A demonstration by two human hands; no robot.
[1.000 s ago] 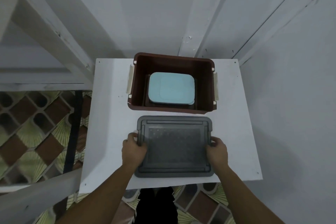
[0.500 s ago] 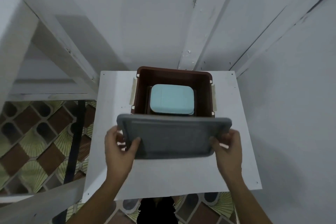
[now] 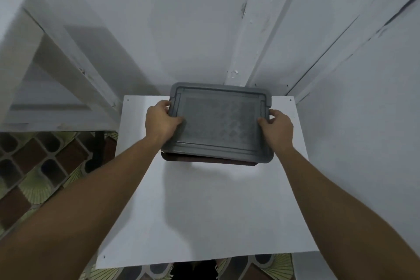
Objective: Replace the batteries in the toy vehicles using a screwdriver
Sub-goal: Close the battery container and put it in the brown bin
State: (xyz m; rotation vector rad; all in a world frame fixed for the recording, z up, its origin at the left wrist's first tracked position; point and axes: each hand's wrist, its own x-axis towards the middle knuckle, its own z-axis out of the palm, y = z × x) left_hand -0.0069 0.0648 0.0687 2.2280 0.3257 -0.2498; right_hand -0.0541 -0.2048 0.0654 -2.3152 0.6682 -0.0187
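Note:
A grey rectangular lid point(image 3: 219, 120) lies over the brown plastic box point(image 3: 209, 161) at the far end of the white table point(image 3: 204, 211). Only a thin strip of the box's near rim shows under the lid. My left hand point(image 3: 160, 119) grips the lid's left edge, thumb on top. My right hand point(image 3: 276, 126) grips its right edge in the same way. The light blue container inside the box is hidden now. No toy vehicle or screwdriver is in view.
White walls close in behind and to the right of the table. A white wooden frame point(image 3: 56, 57) stands at the left. Patterned floor tiles point(image 3: 34, 177) show left of and below the table.
Both hands lifted the grey lid off the table in front of the box, carried it forward and set it over the brown box, covering the blue container.

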